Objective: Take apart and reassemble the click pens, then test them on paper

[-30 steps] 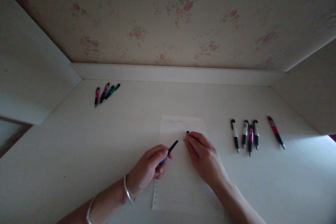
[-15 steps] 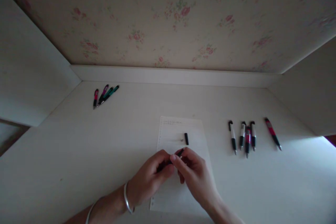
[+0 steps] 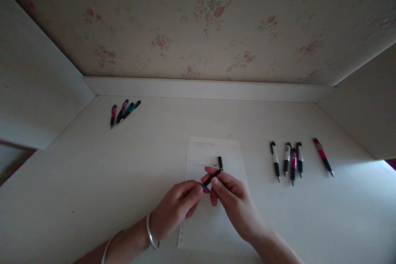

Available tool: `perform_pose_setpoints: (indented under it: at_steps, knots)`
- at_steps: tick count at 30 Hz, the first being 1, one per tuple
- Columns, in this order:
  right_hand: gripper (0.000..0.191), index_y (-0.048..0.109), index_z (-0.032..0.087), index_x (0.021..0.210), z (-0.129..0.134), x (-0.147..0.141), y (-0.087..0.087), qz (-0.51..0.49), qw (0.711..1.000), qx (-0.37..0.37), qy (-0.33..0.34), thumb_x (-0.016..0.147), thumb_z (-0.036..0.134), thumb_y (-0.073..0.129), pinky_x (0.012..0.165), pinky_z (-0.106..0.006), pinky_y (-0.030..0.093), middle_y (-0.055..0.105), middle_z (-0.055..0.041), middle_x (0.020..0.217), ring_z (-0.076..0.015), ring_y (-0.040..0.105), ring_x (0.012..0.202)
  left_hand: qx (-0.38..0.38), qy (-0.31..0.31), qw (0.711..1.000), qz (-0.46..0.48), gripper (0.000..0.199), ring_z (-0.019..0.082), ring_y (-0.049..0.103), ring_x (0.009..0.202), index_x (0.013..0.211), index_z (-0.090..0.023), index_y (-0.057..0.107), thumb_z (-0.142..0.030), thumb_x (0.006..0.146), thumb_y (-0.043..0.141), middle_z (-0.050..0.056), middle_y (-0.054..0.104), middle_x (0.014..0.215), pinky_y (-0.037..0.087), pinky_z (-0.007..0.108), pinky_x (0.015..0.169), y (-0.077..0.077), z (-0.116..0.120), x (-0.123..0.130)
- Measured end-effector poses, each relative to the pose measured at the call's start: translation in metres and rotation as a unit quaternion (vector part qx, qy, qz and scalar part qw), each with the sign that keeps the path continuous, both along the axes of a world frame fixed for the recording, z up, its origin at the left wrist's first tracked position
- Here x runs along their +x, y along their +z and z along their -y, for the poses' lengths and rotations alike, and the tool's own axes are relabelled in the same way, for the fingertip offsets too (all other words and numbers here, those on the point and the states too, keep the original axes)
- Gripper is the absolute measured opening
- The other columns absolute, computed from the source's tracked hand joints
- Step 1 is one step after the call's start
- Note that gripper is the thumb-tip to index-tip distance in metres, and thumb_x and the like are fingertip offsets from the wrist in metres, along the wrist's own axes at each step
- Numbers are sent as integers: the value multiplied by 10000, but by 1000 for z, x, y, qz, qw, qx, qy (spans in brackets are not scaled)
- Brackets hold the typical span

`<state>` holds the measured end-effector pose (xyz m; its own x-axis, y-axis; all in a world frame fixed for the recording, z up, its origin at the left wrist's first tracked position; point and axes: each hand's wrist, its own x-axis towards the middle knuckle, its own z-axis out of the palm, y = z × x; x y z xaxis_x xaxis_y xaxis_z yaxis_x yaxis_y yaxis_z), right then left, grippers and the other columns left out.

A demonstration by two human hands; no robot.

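A dark pen (image 3: 212, 177) with a blue part near its lower end is held above a sheet of lined paper (image 3: 213, 231). My left hand (image 3: 181, 204), with a silver bangle at the wrist, pinches the pen's lower left end. The fingers of my right hand (image 3: 230, 194) close round its middle and upper part, thumb on top. Just beyond the fingers, a short black cap-like piece (image 3: 220, 162) lies on the paper, and beside it is a tiny dark bit (image 3: 215, 165). Some handwriting shows at the paper's top.
Red, purple and green pens (image 3: 125, 111) lie in a cluster at the back left. On the right are several white and red pens (image 3: 287, 160), with one red and black pen (image 3: 323, 156) apart. A low white ledge (image 3: 201, 88) runs along the papered wall.
The pen now shows more between my hands, with its blue part visible. My left fingers have shifted to its lower end, and my right fingers have spread along it.
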<state>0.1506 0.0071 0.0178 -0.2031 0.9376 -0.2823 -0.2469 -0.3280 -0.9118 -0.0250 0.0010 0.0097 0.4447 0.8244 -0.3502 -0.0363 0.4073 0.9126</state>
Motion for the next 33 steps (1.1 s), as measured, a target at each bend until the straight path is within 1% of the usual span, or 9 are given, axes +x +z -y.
perform_pose_setpoints:
  at_steps: [2,4,9,13,15,20,24,29,33]
  knots:
    - [326,746,222,1099,-2,3,-3,12,1000,0,-22,896,472,692,607,-275,419,710,-47,939,-110,529,601,-7,6,1000,15,419,55,284,454,1046,-186,586,-561,876,662,-66,466,682,212,213,424,-1,1,-1]
    - [292,758,219,1044,-3,6,-5,20,999,3,-44,903,464,687,611,-275,419,708,-52,1005,-100,518,596,-17,18,999,24,429,38,288,436,1088,-226,517,-532,853,706,-72,498,750,211,197,405,-4,2,-1]
    - [275,740,240,1094,-8,13,-4,12,996,9,-84,915,441,684,625,-265,431,690,-41,1074,-79,498,578,-23,17,1000,4,409,36,337,404,841,-187,526,-582,944,538,-59,481,677,224,195,370,-8,2,1]
    - [327,713,242,1152,-11,12,-2,7,994,2,-105,899,448,699,593,-256,431,693,-41,1065,-82,508,570,-14,24,1000,10,426,39,358,424,805,-170,544,-569,952,531,-41,502,681,232,196,380,-6,0,2]
    - [342,714,236,1145,-12,12,0,6,993,1,-114,883,456,712,577,-257,431,702,-45,1052,-85,514,562,-11,30,999,12,409,40,362,427,874,-164,576,-567,941,554,-38,519,701,239,199,384,-5,0,2]
    - [380,730,244,1128,-17,19,6,-18,983,-6,-182,810,445,781,519,-242,405,710,-32,989,-79,503,533,-15,38,999,8,498,58,401,460,1240,-161,585,-553,934,574,-18,563,760,281,209,407,-7,2,0]
    - [426,743,245,1100,-23,27,10,-32,973,-18,-229,732,437,840,490,-217,381,692,-11,934,-64,501,522,-15,48,999,18,492,64,424,483,1255,-170,590,-546,939,569,-11,571,773,306,206,419,-11,3,0]
    - [482,713,210,1145,-26,27,3,34,976,-15,-216,761,490,795,517,-241,397,677,-20,937,-72,498,526,-25,56,998,35,474,66,445,491,1236,-171,580,-534,931,590,-12,571,779,327,203,423,-12,3,-1]
    - [617,563,210,1368,-26,35,-6,205,958,56,-190,848,515,694,515,-273,391,659,-5,828,-117,499,524,-28,62,997,43,463,68,457,498,1232,-172,559,-525,935,592,-18,566,774,336,199,424,-11,3,-1]
